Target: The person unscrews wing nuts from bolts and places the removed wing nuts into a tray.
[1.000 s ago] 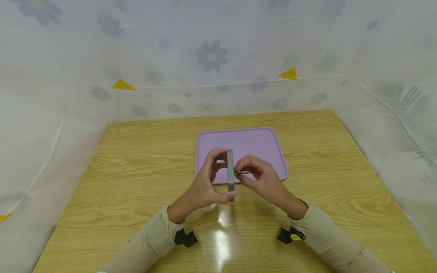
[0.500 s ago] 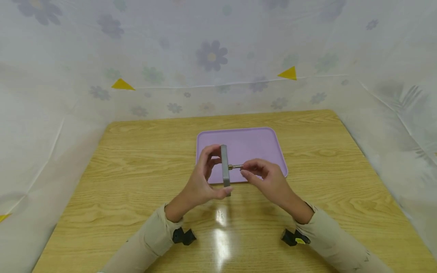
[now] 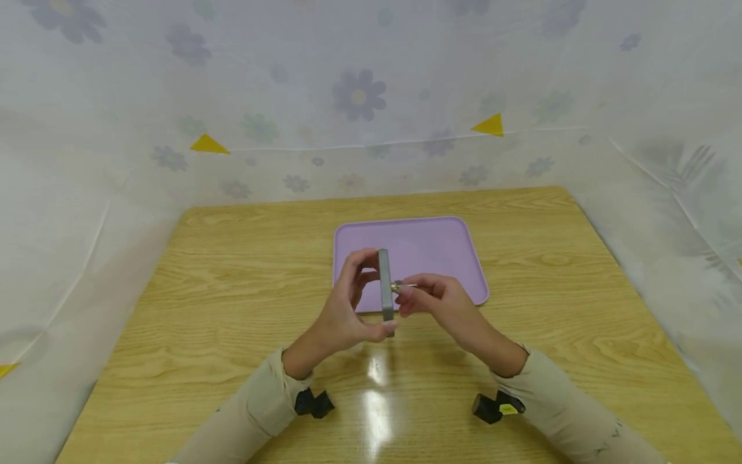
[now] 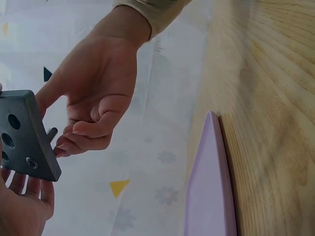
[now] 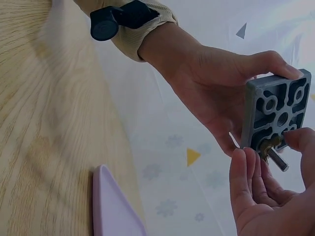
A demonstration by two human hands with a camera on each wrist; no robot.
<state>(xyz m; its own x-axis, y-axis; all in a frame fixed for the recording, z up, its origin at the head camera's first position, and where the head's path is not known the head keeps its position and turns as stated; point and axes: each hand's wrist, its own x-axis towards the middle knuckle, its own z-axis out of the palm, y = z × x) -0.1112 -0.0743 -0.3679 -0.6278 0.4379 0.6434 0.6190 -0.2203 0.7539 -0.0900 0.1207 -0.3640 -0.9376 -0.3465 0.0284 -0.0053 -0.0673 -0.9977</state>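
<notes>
My left hand (image 3: 342, 309) grips a thick grey metal plate (image 3: 386, 283) on edge, thumb at its near edge and fingers at the far one. The left wrist view shows the plate's flat face with several round holes. Its ribbed face is visible in the right wrist view, where a threaded bolt (image 5: 279, 161) juts from a corner hole. A brass-coloured nut (image 5: 268, 146) sits round that bolt, against or close to the plate. Thumb and fingers of my right hand (image 3: 446, 306) pinch about this nut; they partly hide it.
Behind and below the hands, a shallow lilac tray (image 3: 429, 245) lies on the wood-grain table (image 3: 243, 270). Pale flower-print sheeting (image 3: 359, 161) hangs at the back and both sides. Black wrist cameras (image 3: 488, 408) are strapped at both cuffs.
The right hand first drew back to the bolt's outer end, then came in again to the nut beside the plate. The plate shifted slightly left, then slightly back right, in the left hand.
</notes>
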